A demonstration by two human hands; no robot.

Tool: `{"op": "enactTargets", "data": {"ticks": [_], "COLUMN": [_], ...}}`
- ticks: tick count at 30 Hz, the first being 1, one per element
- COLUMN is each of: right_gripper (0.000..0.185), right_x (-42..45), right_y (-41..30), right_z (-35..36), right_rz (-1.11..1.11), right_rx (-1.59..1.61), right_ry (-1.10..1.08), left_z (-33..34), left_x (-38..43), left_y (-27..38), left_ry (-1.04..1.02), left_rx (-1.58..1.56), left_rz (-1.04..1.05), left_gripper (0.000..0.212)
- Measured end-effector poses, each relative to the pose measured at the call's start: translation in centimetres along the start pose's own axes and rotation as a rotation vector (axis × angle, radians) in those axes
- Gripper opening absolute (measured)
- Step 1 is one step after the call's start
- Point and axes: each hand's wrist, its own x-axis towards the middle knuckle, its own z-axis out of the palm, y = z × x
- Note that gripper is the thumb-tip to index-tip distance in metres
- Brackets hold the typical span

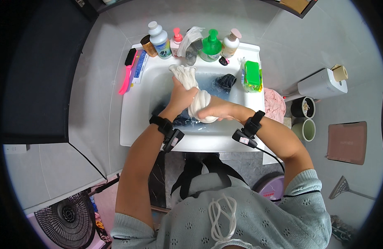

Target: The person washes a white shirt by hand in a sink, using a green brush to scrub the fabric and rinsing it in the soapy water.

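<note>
A twisted white cloth (185,76) hangs over the water in a white sink (137,115). My left hand (182,97) grips its upper part, and my right hand (217,109) is wrapped around the lower bunch. The cloth bulges between the two hands; its exact kind cannot be made out. Below it, bluish water (207,79) fills the basin. Dark wet fabric (226,82) pokes up at the basin's far right. More dark fabric (182,120) lies in the water under my wrists.
Along the back rim stand a pale blue bottle (160,40), a green pump bottle (212,46) and a cream pump bottle (230,45). A pink-handled brush (128,71) lies on the left rim. A green-lidded wipes pack (252,76) rests on the right rim.
</note>
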Motion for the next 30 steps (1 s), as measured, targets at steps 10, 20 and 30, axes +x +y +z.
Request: {"op": "enactTargets", "data": {"ticks": [10, 20, 30], "right_gripper": [0.063, 0.045, 0.047], "right_x": [1.2, 1.0, 0.2], "right_y": [0.3, 1.1, 1.9], "right_z": [0.5, -2.0, 2.5], "right_rz": [0.122, 0.030, -0.034], "right_rx": [-0.669, 0.832, 1.447], "right_ry": [0.338, -0.094, -0.378], "left_z": [1.3, -2.6, -1.2], "left_x": [1.2, -1.1, -3.4], "left_y": [-0.2, 0.8, 1.9], "left_ry": [-0.007, 0.086, -0.367], "left_rx": [0.488, -0.759, -1.225], "left_rz": [-0.260, -0.363, -0.406], "left_gripper": [0.064, 0.048, 0.060]}}
